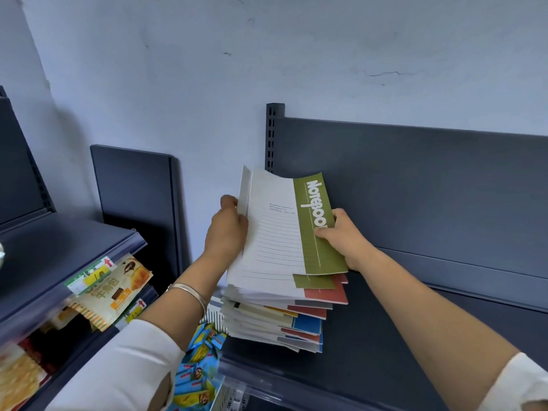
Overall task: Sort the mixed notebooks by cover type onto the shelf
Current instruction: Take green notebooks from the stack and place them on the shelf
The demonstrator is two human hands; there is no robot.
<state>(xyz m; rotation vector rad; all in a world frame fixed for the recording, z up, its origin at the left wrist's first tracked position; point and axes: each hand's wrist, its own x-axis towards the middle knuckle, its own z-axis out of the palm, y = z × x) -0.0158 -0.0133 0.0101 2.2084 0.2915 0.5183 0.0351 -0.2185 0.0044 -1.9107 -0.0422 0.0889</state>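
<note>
A green-and-white notebook [284, 229] marked "Notebook" is tilted up above a stack of mixed notebooks [275, 315] on the dark shelf [415, 336]. My left hand [226, 232] grips the notebook's left edge, with another white cover behind it. My right hand [344, 235] pinches its green right edge, thumb on the cover. The stack below shows green, red, blue and yellow spine strips, its edges fanned out unevenly.
The shelf's dark back panel [415, 185] rises behind the stack, with a slotted upright [271, 137] at its left. A second shelf unit [59, 247] on the left holds snack packets [118, 289]. Blue and yellow packets [201, 360] sit in a wire basket below.
</note>
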